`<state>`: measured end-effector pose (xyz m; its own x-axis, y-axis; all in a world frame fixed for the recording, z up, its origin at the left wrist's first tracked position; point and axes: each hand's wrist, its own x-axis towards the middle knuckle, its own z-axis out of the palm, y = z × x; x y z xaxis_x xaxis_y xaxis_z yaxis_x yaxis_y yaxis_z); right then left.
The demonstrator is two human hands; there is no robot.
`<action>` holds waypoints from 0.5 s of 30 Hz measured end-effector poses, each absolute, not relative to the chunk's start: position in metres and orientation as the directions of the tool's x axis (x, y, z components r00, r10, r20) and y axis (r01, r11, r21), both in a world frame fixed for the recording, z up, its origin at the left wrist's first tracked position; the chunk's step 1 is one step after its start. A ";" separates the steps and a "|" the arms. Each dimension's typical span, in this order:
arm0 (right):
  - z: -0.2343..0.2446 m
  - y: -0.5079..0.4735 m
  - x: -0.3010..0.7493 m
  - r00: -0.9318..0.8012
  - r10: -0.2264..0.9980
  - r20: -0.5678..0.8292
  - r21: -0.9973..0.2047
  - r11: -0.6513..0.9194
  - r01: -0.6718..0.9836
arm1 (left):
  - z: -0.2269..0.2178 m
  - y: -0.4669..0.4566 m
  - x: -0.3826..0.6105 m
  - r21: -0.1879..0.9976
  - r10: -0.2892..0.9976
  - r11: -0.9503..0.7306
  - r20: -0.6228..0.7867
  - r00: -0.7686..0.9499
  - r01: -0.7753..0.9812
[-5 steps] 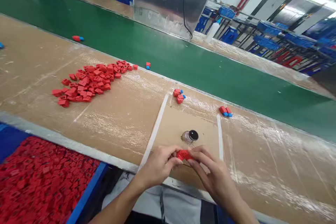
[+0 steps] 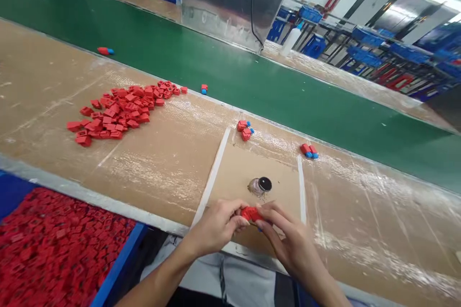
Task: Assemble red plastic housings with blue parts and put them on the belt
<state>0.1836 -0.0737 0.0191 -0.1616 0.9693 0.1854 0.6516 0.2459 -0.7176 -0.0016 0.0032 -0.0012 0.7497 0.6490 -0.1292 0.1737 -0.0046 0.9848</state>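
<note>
Both hands meet over the cardboard mat at the near edge of the bench. My left hand (image 2: 216, 225) and my right hand (image 2: 288, 240) pinch a small red plastic part (image 2: 251, 213) between their fingertips. Just beyond them a small jar with a black lid (image 2: 260, 185) lies on its side on the mat. A heap of red parts (image 2: 118, 108) lies to the far left on the bench.
A blue bin full of red parts (image 2: 54, 249) sits at lower left. Red-and-blue pieces (image 2: 245, 130) (image 2: 309, 150) lie near the green conveyor belt (image 2: 252, 81), with more on the belt (image 2: 105, 51). Metal ducting (image 2: 230, 0) stands behind it.
The hands and the red part have barely shifted; the view has tilted up slightly.
</note>
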 end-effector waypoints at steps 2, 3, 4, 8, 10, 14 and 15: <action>0.018 -0.075 0.180 -0.146 0.974 0.175 -0.724 0.228 0.652 | -0.001 0.004 -0.002 0.984 0.643 -0.038 -0.109 0.758 0.175; 0.018 -0.076 0.178 -0.136 0.975 0.174 -0.724 0.220 0.654 | -0.001 0.004 -0.002 0.984 0.645 -0.056 -0.096 0.759 0.172; 0.018 -0.077 0.177 -0.124 0.977 0.174 -0.725 0.212 0.656 | 0.000 0.004 -0.002 0.983 0.644 -0.072 -0.082 0.760 0.168; 0.018 -0.082 0.173 -0.088 0.981 0.172 -0.734 0.187 0.653 | 0.000 0.006 -0.003 0.983 0.626 -0.112 -0.047 0.779 0.149; 0.018 -0.083 0.173 -0.076 0.983 0.169 -0.735 0.177 0.655 | 0.000 0.007 -0.002 0.982 0.622 -0.113 -0.047 0.781 0.150; 0.016 -0.081 0.168 -0.009 0.983 0.185 -0.746 0.146 0.650 | 0.002 0.006 0.000 0.982 0.630 -0.093 -0.071 0.773 0.166; 0.015 -0.081 0.166 0.016 0.983 0.184 -0.755 0.131 0.643 | 0.004 0.006 0.001 0.981 0.628 -0.079 -0.089 0.773 0.176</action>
